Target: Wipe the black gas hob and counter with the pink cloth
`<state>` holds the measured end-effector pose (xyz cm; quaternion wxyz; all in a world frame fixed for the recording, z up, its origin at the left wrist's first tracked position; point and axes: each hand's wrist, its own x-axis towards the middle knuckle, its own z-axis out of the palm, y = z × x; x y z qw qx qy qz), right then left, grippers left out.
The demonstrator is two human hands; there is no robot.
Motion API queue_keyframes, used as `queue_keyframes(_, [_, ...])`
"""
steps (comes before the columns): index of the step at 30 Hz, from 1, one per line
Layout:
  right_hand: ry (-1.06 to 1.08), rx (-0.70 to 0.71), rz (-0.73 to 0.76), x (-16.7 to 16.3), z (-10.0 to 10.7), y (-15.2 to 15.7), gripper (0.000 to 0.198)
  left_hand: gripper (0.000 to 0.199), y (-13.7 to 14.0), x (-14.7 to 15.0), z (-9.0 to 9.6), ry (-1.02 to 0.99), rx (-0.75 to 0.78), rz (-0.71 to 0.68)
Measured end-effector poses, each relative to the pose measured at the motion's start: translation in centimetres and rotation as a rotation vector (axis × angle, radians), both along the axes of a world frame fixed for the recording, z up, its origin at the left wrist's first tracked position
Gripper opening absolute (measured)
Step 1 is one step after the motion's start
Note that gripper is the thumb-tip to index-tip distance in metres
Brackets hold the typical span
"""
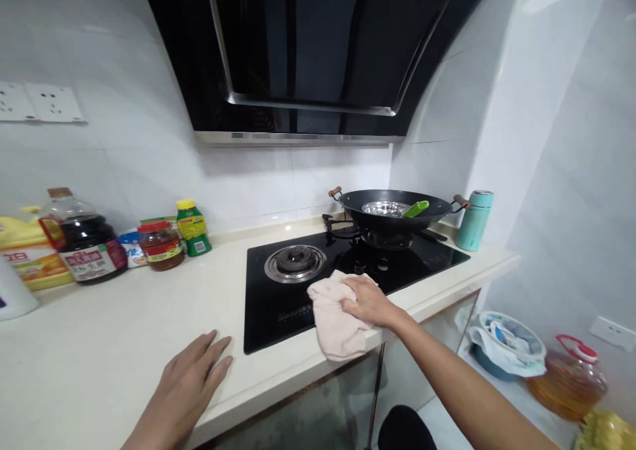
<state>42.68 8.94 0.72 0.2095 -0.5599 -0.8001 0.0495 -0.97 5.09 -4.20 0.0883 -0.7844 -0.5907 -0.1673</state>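
Observation:
My right hand (pixel 366 300) presses a pale pink cloth (pixel 335 314) onto the front part of the black glass gas hob (pixel 278 311), its fingers curled over the fabric. Part of the cloth drapes across the hob's front edge onto the counter. To the left, my left hand (pixel 191 380) rests on the cream countertop (pixel 99 357) with its fingers stretched out and nothing in it. The left burner (pixel 295 262) is bare, with a metal ring around it. On the right burner sits a black wok (pixel 397 219) with wooden handles, holding a shiny metal item (pixel 382 209) and something with a green handle (pixel 416 209).
A mint green flask (pixel 476 221) stands right of the wok. Along the left wall are a dark sauce bottle (pixel 92 244), a red-lidded jar (pixel 161 246) and a green bottle (pixel 193 228). A range hood (pixel 318 52) overhangs the hob. A lined bin (pixel 511 340) and oil jug (pixel 569 380) stand below right.

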Motion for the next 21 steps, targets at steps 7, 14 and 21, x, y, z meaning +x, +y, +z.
queue_keyframes(7, [-0.081, 0.057, -0.251, 9.6, -1.3, -1.1, 0.035, 0.055, 0.0, 0.5, 0.0, -0.001, 0.017, 0.017])
queue_keyframes(14, [-0.266, -0.034, -0.576, 17.2, 0.5, 4.1, 0.041, 0.055, -0.3, 0.8, 0.1, -0.034, 0.012, 0.036])
queue_keyframes(21, [-0.389, -0.043, -0.69, 16.9, 1.2, 9.8, 0.039, 0.054, -0.5, 0.8, 0.4, -0.035, 0.002, 0.037])
